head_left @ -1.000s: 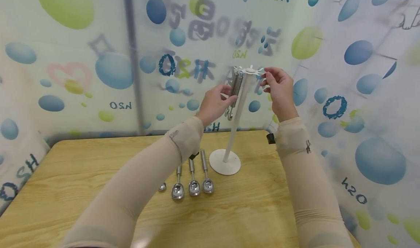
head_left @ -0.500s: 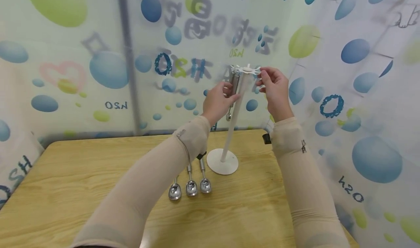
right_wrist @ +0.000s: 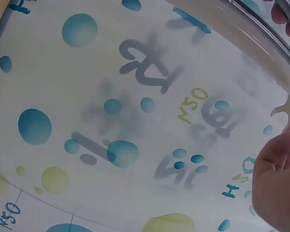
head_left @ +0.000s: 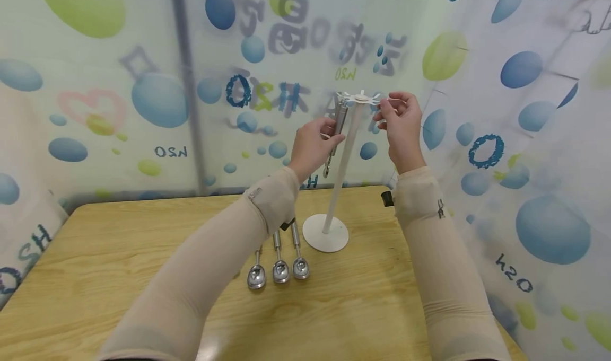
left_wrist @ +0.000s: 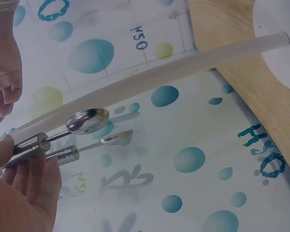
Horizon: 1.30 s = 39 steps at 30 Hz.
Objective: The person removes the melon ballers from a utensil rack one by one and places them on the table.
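Note:
My left hand [head_left: 312, 146] grips a steel measuring spoon [left_wrist: 89, 121] by its handle, thumb on one side and fingers on the other. The handle's upper end is at the left edge of the white stand's hooked top [head_left: 361, 99]; whether it hangs on a hook cannot be made out. A second measuring spoon [left_wrist: 65, 155] is just behind, against the fingers in the left wrist view. On the opposite side, my right hand [head_left: 403, 130] pinches a hook of the top between thumb and fingers. The stand's pole [head_left: 341, 175] leans slightly.
The stand's round white base [head_left: 312, 239] rests on the wooden table [head_left: 363, 308]. Left of it lie several steel spoons [head_left: 281, 271], bowls toward the person, handles partly covered by the left sleeve. A patterned curtain [head_left: 143, 165] rises behind the table.
The held spoon's bowl end has swung a little to the left and turned edge-on. Both hands keep their holds, and the head view has shifted slightly.

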Tool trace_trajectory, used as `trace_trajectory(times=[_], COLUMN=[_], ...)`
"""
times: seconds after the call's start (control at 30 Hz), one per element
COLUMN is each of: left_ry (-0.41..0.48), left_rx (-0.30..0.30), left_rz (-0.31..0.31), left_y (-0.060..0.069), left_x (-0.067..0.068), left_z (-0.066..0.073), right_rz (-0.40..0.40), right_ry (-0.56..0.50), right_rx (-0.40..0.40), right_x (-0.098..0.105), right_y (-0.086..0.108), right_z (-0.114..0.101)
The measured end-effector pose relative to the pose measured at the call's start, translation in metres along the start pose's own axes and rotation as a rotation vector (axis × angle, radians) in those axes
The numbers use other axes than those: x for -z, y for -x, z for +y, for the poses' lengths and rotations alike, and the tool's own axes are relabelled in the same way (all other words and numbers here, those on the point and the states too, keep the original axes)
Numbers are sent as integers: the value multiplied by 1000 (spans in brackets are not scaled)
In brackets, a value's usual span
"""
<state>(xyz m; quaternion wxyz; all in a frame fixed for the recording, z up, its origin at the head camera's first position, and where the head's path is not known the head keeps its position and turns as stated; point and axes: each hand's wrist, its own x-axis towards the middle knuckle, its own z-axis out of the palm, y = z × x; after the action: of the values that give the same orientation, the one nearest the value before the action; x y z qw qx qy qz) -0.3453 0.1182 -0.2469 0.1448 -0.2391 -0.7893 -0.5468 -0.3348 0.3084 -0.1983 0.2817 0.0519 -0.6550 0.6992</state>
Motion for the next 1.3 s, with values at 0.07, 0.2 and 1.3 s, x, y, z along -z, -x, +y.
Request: trace_trajectory(times=[0.07,0.2,1.3], left_ry=[5,20,145], left_rx=[-1,0,-15], left_rz=[-2,-20,-124], left_y=[1,4,22], left_x=[2,3,41], left_z=[3,9,-21], right_rz=[25,66,93], right_ry=[-9,-13,63], right_rx=[21,55,58], right_x=[-1,0,-9], right_y=[0,-1,-5], right_z=[1,5,11])
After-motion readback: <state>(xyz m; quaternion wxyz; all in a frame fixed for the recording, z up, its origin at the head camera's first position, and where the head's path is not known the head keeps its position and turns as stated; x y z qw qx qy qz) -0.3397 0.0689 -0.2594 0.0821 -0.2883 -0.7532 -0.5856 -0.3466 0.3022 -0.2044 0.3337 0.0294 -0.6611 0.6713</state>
